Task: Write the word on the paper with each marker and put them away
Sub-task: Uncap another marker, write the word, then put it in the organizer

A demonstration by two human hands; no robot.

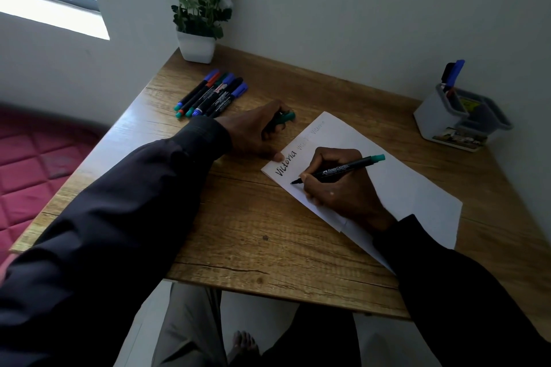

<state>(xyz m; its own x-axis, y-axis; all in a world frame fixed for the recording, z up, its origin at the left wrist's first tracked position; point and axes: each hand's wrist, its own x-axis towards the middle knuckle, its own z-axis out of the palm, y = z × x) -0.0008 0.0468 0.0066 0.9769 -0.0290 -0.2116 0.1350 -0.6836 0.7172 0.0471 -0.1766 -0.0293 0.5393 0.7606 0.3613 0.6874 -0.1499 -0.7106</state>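
Note:
A white sheet of paper (396, 179) lies tilted on the wooden table, with "Victoria" written in black near its left corner and fainter copies beyond it. My right hand (340, 185) rests on the sheet and grips a black marker with a green end (346, 170), its tip touching the paper just below the black word. My left hand (256, 131) rests beside the paper's left edge, thumb on the corner, fingers curled round a green marker cap (284, 118). Several capped markers (211, 95) lie in a row at the back left.
A white pot with white flowers (196, 45) stands at the table's (244, 217) back left corner. At the right edge a white and grey holder (459, 116) contains a blue and a black marker. Wall behind; a red mat on the floor at left.

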